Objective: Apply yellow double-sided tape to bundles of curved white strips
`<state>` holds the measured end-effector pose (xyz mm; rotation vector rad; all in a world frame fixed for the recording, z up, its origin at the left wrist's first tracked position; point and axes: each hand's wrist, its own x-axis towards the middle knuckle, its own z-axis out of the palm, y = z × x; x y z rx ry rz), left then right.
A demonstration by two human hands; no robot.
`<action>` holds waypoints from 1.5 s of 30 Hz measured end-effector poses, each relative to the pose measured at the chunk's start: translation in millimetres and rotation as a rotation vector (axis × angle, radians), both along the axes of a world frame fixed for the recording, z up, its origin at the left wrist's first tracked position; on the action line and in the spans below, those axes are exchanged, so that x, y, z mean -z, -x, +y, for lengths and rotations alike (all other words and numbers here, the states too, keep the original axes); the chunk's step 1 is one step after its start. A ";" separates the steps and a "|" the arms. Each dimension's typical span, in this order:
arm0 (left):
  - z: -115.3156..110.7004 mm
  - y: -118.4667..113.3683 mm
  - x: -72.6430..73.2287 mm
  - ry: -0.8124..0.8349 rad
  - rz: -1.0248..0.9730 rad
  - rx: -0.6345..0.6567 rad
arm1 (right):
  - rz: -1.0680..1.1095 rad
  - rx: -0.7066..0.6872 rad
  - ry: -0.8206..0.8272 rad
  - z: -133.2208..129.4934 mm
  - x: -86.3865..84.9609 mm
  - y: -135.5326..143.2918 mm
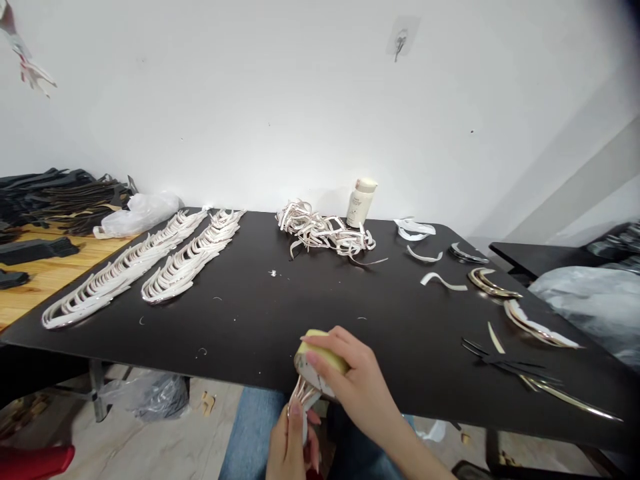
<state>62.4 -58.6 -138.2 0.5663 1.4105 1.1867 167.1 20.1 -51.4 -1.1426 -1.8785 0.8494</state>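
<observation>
My right hand [350, 373] is closed around a yellow sponge [323, 340] with a pale, marked lower face. Fanned out in my left hand [293, 433] are several thin whitish strips [303, 393], gripped between thumb and fingers just below the table's front edge. The sponge's pale face lies against the upper ends of these strips, partly covering them. Two long overlapping rows of curved white strips [125, 267] lie on the left of the black table [280, 307]. Toward the back, a tangled heap of pale strips [325, 230] sits beside a cream-coloured bottle [362, 202].
Curved white and gold strips [493, 283] and thin black strips [510, 363] are scattered along the right side. At left, a wooden table [30, 283] carries dark stacked pieces [75, 193] and a plastic bag [140, 213]. A white wall stands behind.
</observation>
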 end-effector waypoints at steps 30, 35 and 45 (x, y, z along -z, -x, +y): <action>1.4 1.4 13.6 0.072 -0.336 0.033 | 0.179 0.113 -0.032 20.6 -0.1 -16.0; 0.2 1.1 14.8 0.095 -0.340 0.005 | -0.034 0.068 -0.027 19.3 6.9 -11.1; -1.9 3.7 13.6 0.051 -0.380 0.069 | 0.192 0.223 -0.065 34.7 -6.3 -24.3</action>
